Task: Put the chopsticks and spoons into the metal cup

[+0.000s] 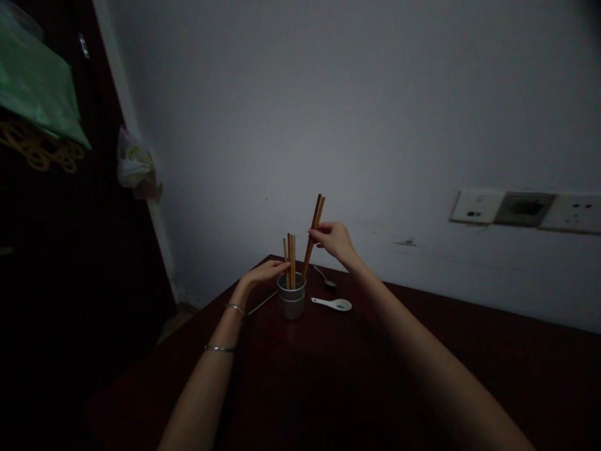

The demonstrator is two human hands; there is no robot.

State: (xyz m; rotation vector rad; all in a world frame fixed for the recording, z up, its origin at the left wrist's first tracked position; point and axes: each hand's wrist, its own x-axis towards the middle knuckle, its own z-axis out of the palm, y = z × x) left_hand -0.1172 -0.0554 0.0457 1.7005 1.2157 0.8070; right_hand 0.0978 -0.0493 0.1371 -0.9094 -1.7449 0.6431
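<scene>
A grey metal cup (292,303) stands upright on the dark red table (300,369). Several wooden chopsticks (292,254) lean upright inside it. My left hand (267,272) is at the cup's left rim, its fingertips against these chopsticks; whether it grips them I cannot tell. Two more chopsticks (313,228) are pinched in my right hand (332,239), tilted, with their lower ends at the cup's right rim. To the right of the cup lie a white spoon (339,305) with a blue mark and, behind it, a metal spoon (330,284).
A thin light stick (263,303) lies left of the cup. The wall (282,125) rises behind the table, with sockets (474,207) at the right. A plastic bag (135,164) and green cloth (40,84) hang at the left.
</scene>
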